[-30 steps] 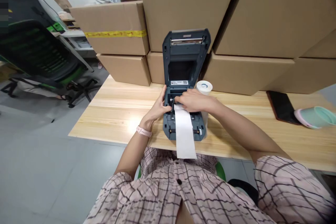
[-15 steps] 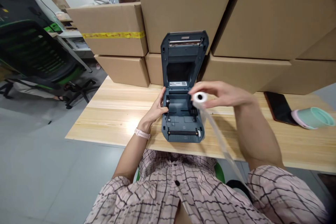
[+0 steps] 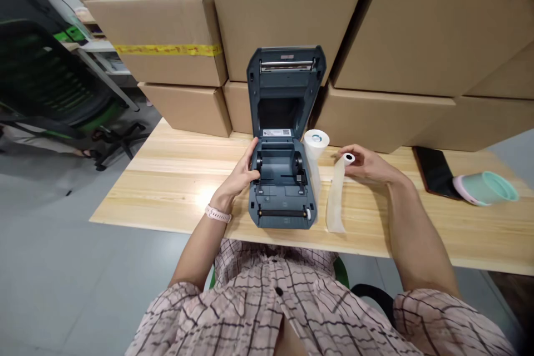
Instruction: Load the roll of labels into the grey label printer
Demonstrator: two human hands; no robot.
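Note:
A dark grey label printer [image 3: 283,200] stands on the wooden table with its lid raised and its roll bay bare. My left hand [image 3: 242,175] grips the printer's left side, thumb over the rim by the roll holder. Over the table to the right, my right hand [image 3: 365,164] holds a small white paper roll [image 3: 349,159] by its side. A loose strip [image 3: 336,206] hangs from that roll towards the table's front. Between the printer and my right hand a larger white label roll [image 3: 316,139] stands against the printer's right side, its strip trailing forward.
Stacked cardboard boxes [image 3: 292,16] line the back of the table [image 3: 167,178]. At the right lie a dark phone [image 3: 436,172] and a mint-green cup [image 3: 488,188] on its side. An office chair [image 3: 50,83] stands on the floor at the left; a person's head shows behind the boxes.
My right hand has moved right, away from the printer, carrying the small roll. The larger roll beside the printer has come into sight. My left hand stays on the printer.

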